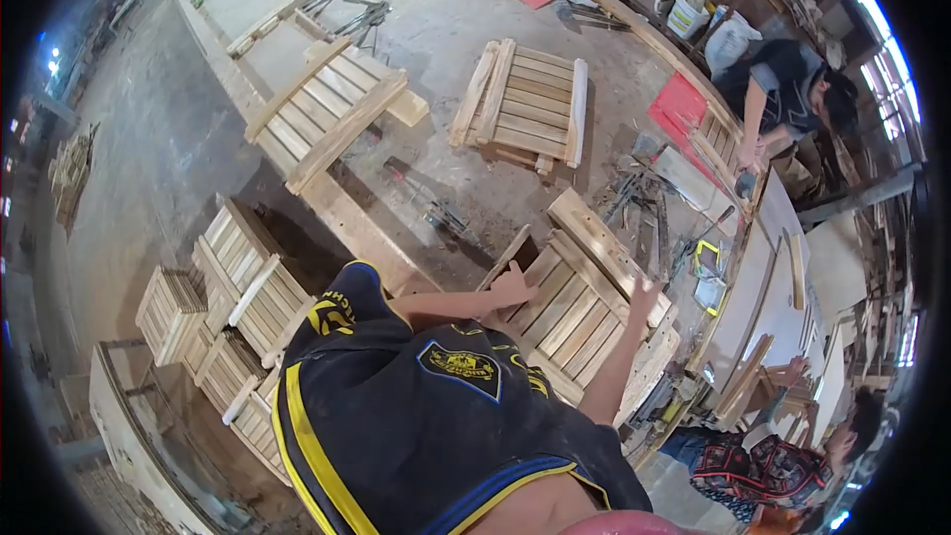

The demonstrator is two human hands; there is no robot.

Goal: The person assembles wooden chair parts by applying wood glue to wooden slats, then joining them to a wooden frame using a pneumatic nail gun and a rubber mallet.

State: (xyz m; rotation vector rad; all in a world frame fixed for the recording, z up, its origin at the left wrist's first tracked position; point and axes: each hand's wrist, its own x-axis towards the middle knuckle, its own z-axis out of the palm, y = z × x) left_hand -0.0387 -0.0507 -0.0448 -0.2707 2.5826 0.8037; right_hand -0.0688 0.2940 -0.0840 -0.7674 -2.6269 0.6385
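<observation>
Directly in front of me lies a slatted wooden panel [565, 312], set at a slant, with thicker rails along its sides. My left hand [510, 287] is at its left edge, thumb apart from the fingers, which lie against the wood. Over the rail on the opposite side is my right hand [644, 305], its fingers spread and gripping nothing. A broad pale board [599, 238] runs along the panel's upper right side. Fine contact between my fingertips and the wood is too small to make out.
More slatted panels [535, 99] lie ahead, one on a long beam [367, 228]; several are stacked [238, 287] at left. Tools [446, 218] lie on the floor. A co-worker [792, 89] bends over a panel at upper right; another person [763, 466] is at lower right.
</observation>
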